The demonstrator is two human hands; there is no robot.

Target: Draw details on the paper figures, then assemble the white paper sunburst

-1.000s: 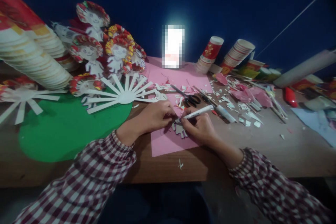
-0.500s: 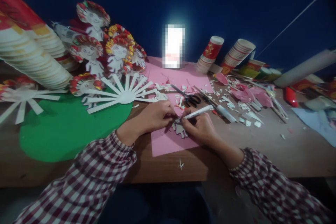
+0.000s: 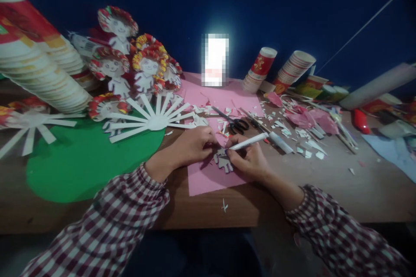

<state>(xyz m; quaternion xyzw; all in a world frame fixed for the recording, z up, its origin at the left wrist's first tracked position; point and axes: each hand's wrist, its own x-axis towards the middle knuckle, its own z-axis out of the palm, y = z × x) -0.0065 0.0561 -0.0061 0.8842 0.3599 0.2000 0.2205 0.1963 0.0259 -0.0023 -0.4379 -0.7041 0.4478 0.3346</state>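
Note:
My right hand [image 3: 248, 158] grips a white marker pen [image 3: 248, 141], its tip end down at a small paper figure cutout [image 3: 224, 162]. That grey-white cutout has a dark purple edge and lies over a pink paper sheet [image 3: 201, 181]. My left hand [image 3: 196, 143] is closed at the cutout's left edge, thumb and fingertips pinched together. The fingers partly hide the cutout's upper part. Just beyond my hands lie black-handled scissors [image 3: 238, 125], opened slightly. To the left, a white paper cup cut into spread strips [image 3: 156, 122] rests partly over a green round sheet [image 3: 81, 169].
Tall stacks of paper cups [image 3: 48, 69] lean at the left, beside several finished paper dolls [image 3: 147, 67]. A bright blurred screen [image 3: 215, 60] stands at the back. Paper scraps [image 3: 305, 151] and pink crumpled paper [image 3: 312, 119] litter the right, near more cup stacks [image 3: 294, 71].
The marker in my right hand has shifted slightly right and its angle is a little flatter. My left hand stays at the cutout. The whole view has moved slightly.

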